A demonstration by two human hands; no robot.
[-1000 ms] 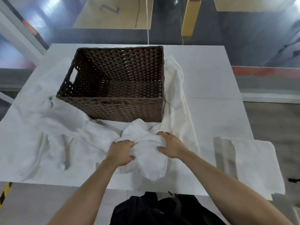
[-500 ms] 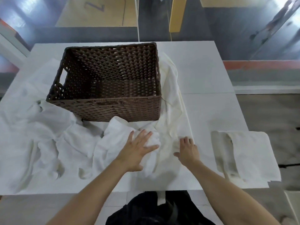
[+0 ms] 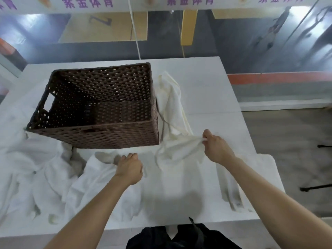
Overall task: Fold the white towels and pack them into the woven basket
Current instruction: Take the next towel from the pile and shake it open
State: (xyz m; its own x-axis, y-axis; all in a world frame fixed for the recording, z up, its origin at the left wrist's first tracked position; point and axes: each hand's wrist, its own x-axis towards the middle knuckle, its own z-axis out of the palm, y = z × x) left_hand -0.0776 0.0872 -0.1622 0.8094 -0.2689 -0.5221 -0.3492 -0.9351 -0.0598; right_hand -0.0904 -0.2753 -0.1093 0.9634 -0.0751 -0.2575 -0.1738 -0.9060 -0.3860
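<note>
A dark brown woven basket [image 3: 100, 139] stands empty on the white table [image 3: 206, 83]. A cream towel [image 3: 172, 108] lies along the basket's right side and runs forward to the table's front. My right hand [image 3: 216, 148] pinches a raised fold of it, pulling it to the right. My left hand [image 3: 130, 168] grips the cloth in front of the basket with curled fingers. Crumpled white towels [image 3: 36, 169] lie heaped at the front left.
A folded white towel [image 3: 255, 177] lies at the table's front right corner, partly over the edge. The table's near edge runs just in front of my dark clothing [image 3: 179, 238]. Grey floor and a red stripe lie beyond on the right.
Both hands let go of the bunched towel, spread flat on the cloth, then closed again. My right hand has moved right and up with a fold; my left hand now grips cloth.
</note>
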